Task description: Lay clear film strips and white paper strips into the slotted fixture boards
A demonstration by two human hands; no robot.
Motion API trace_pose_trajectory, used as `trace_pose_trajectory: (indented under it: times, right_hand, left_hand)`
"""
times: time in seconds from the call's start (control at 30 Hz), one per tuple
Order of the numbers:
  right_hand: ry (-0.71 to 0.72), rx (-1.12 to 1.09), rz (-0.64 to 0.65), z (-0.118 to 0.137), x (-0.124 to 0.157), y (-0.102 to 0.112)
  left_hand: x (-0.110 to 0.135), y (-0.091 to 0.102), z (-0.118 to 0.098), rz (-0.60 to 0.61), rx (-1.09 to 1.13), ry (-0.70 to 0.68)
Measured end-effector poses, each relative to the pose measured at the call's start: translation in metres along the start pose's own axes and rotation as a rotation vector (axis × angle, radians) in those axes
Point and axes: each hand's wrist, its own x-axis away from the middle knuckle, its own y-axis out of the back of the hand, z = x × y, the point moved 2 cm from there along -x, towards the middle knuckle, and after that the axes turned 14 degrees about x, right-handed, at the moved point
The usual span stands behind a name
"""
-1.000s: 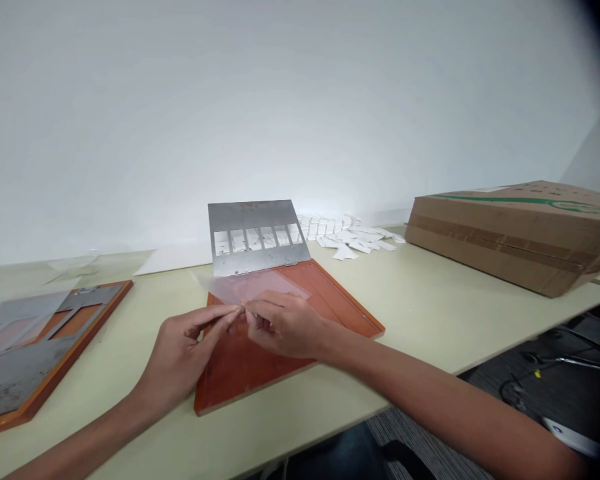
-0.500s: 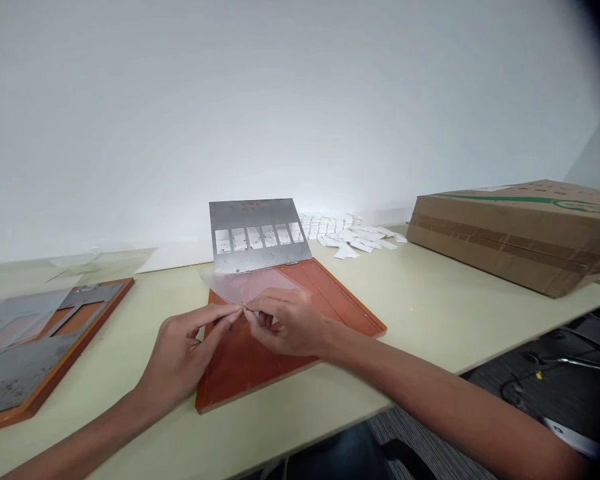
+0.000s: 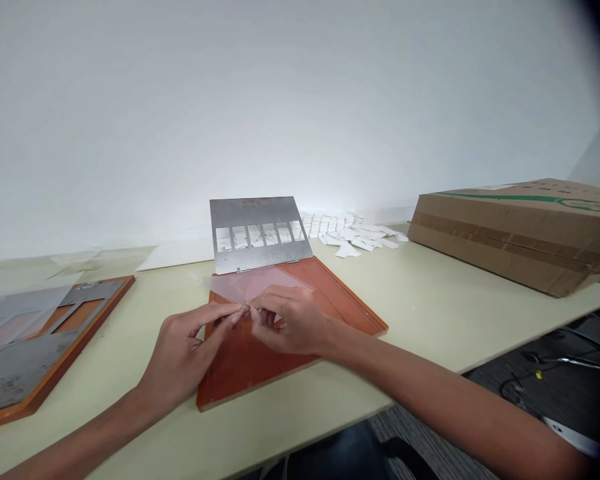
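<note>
My left hand point(image 3: 193, 343) and my right hand point(image 3: 290, 320) meet fingertip to fingertip above a reddish-brown board point(image 3: 337, 293). Both pinch the near edge of a thin translucent plastic sheet point(image 3: 245, 283), which spreads away from me over the board. A raised metal plate point(image 3: 253, 207) with a row of rectangular slots is hinged to the board's far edge and leans back. My fingers hide the exact spot where the sheet is gripped.
At left lies a second board with a slotted metal plate point(image 3: 25, 363), partly under a clear sheet. White paper pieces point(image 3: 363, 237) are scattered behind, beside stacked ones. A cardboard box point(image 3: 505, 233) stands at right. The table's front edge point(image 3: 430, 387) runs diagonally.
My fingertips have shifted very slightly right along the sheet's edge, still pinched together. The view has moved a little; the boards and box stay in place.
</note>
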Motion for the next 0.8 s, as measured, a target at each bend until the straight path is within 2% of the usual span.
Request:
trace_pose_trajectory:
  times: [0.4, 0.6, 0.8]
  right_hand:
    - [0.053, 0.035, 0.079, 0.003, 0.001, 0.001]
    - [0.051, 0.068, 0.044, 0.004, 0.001, -0.001]
    - [-0.008, 0.084, -0.027, -0.006, 0.000, 0.001]
  left_hand:
    - [0.003, 0.001, 0.002, 0.011, -0.007, -0.026]
    - [0.005, 0.000, 0.001, 0.006, 0.002, 0.002]
    - [0.004, 0.002, 0.003, -0.002, 0.021, 0.039]
